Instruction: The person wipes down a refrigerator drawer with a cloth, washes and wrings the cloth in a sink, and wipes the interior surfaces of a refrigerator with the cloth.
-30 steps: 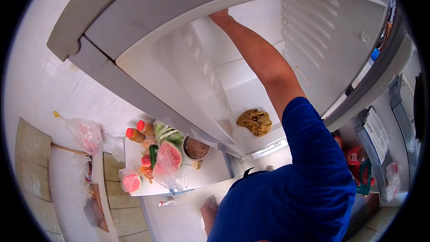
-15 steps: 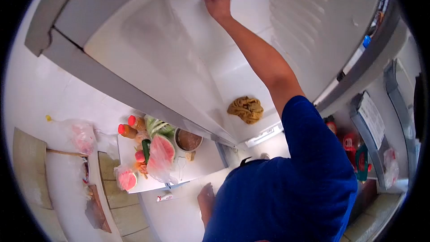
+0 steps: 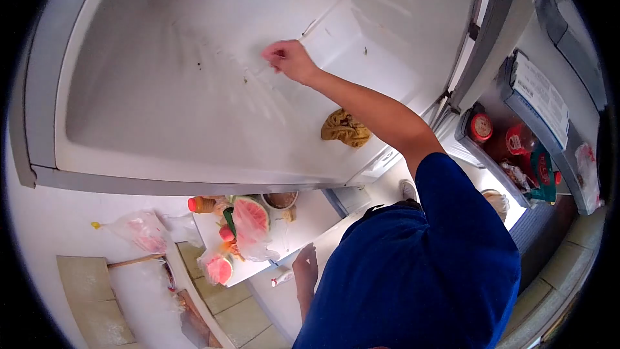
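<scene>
My right hand [image 3: 288, 59] reaches into the white interior of a refrigerator [image 3: 148, 123], near the corner where the back and side walls meet. Its fingers are curled together in a pinch; anything between them is too small to make out. A crumpled brown cloth [image 3: 345, 128] lies on the compartment floor, beneath my forearm and apart from the hand. Small dark specks dot the interior walls. My left hand [image 3: 305, 268] hangs low beside my body, fingers loosely apart and holding nothing, near the side table.
A white table [image 3: 303, 229] holds cut watermelon [image 3: 250, 214], an orange-capped bottle [image 3: 201, 205] and a pot [image 3: 280, 200]. On the right, the open refrigerator door [image 3: 510, 113] carries shelves with red-lidded jars [image 3: 480, 127]. A plastic bag [image 3: 142, 229] lies to the left.
My right hand has come down and left across the interior, from a fist to a pinch-like curl. The view has shifted, showing more of the left wall. The cloth stays on the floor.
</scene>
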Demonstrator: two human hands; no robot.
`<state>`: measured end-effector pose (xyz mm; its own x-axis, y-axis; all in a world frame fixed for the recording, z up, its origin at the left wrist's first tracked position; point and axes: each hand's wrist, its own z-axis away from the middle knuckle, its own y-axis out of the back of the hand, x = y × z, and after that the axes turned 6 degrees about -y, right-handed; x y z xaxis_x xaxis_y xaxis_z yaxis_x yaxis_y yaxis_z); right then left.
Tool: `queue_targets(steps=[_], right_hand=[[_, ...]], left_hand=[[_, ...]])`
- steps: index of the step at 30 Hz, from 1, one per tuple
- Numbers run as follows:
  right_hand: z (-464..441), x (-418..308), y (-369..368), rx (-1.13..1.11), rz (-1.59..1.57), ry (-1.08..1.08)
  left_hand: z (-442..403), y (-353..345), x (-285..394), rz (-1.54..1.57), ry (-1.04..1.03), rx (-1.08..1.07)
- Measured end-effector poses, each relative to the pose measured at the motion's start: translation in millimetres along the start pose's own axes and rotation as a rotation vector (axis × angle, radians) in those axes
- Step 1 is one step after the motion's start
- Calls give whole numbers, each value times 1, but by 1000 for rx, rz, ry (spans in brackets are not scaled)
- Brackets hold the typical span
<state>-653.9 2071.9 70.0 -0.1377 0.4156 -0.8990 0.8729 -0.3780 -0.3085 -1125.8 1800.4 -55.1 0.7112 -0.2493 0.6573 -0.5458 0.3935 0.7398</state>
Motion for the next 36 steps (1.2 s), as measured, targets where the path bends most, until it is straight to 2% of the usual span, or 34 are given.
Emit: queue_targets(steps=[3,7,9,10,12,14,16,18,22,23,24,26,27,29,33,36], right_hand=[[12,-76,-36,-167,-80,98],[-8,-121,-65,-298,-44,194],[-17,-134,-72,-322,366,316],[-23,-135,-73,-337,370,318],[-30,-136,-73,-334,538,375],[-30,-144,-71,-393,574,344],[-27,-148,-69,-453,609,312],[-27,-153,-68,-456,681,312],[-24,-163,-61,-527,638,279],[-25,-163,-59,-546,662,384],[-25,-164,-57,-566,682,489],[-22,-167,-54,-603,701,527],[-20,-169,-53,-614,717,562],[-16,-171,-51,-644,708,547],[-16,-167,-49,-693,581,516],[-4,-179,-45,-727,628,463]], left_hand=[[1,0,6,20,-13,23],[3,-4,19,117,43,0],[-2,-9,30,487,77,-63],[-10,-8,46,499,78,-53],[-35,-6,83,579,-71,-179],[-67,-11,127,631,-191,-233],[-98,-27,173,1049,-262,-254],[-127,-29,236,1475,-188,-265],[-184,-15,317,1924,-88,-141],[-199,-10,329,2070,-31,-82],[-216,-5,336,2086,-43,-66],[-244,5,343,2258,6,140],[-254,9,346,2271,-4,155],[-269,17,354,2330,-79,339],[-280,28,371,2379,-116,425],[-288,37,376,2458,-197,453]])
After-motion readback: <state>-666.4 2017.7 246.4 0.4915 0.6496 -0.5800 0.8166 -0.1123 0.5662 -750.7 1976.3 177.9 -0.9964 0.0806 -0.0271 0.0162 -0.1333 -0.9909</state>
